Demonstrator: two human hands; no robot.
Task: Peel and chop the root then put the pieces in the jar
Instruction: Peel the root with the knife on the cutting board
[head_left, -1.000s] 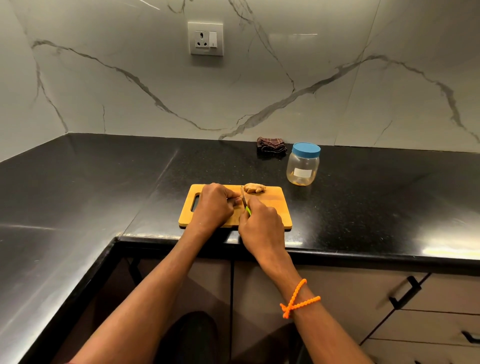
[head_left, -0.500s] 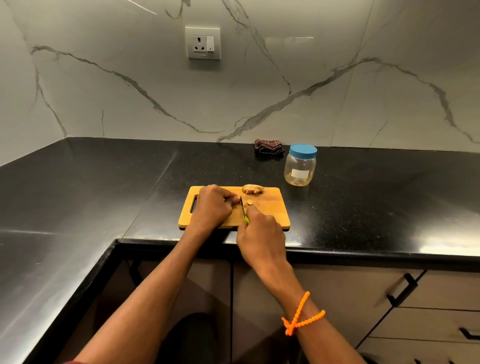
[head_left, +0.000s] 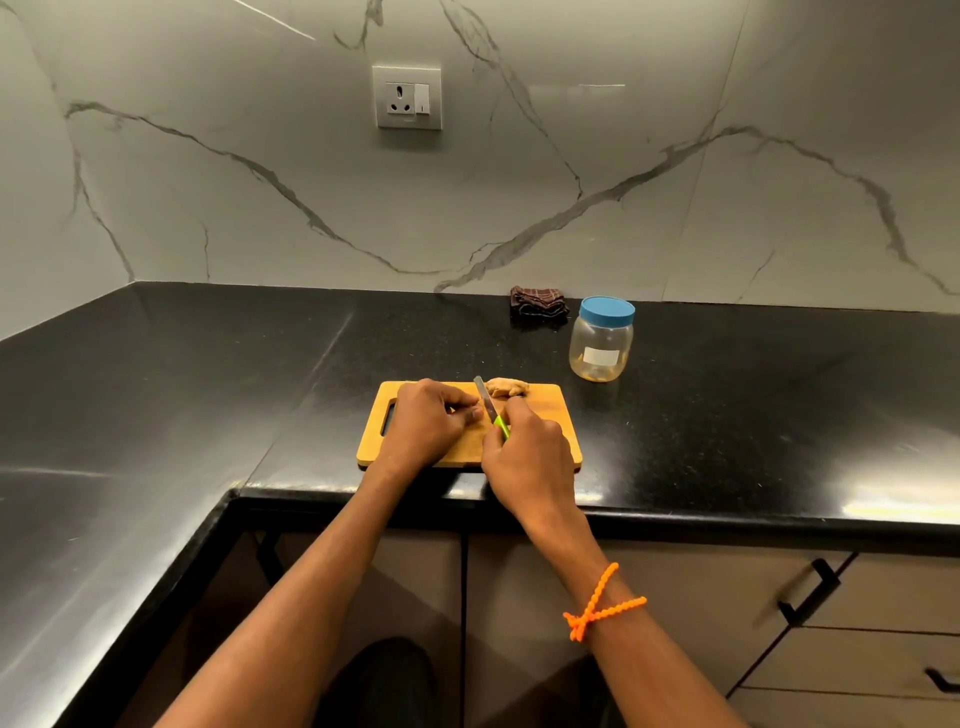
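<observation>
Fingers of the left hand (head_left: 423, 423) are curled down onto the wooden cutting board (head_left: 550, 415) in the middle of the frame, their tips bunched over a small piece that is almost wholly hidden, so I cannot tell its shape. The right hand (head_left: 527, 457) sits just beside it, lower right of the board, its fingers wrapped round the green handle of a small knife (head_left: 488, 404), forefinger lying along the top. The blade slants up and to the left, its tip near the board's far edge, close to the left fingertips.

The root (head_left: 508, 387) lies at the board's far edge, just right of the blade tip. It is a knobbly, pale tan lump with short stubby lobes. To the upper right of the board, apart from it on the black worktop (head_left: 208, 389), stands the clear jar (head_left: 601, 345) with a blue lid screwed on and a white label; its bottom looks yellowish. A folded dark cloth (head_left: 537, 302) lies just left of the jar, against the marble wall.

Compared with half a second ago, the blade has lifted: then it lay low against the board beside a small yellow slice, which is now out of sight. The root and jar have not moved on the worktop.
</observation>
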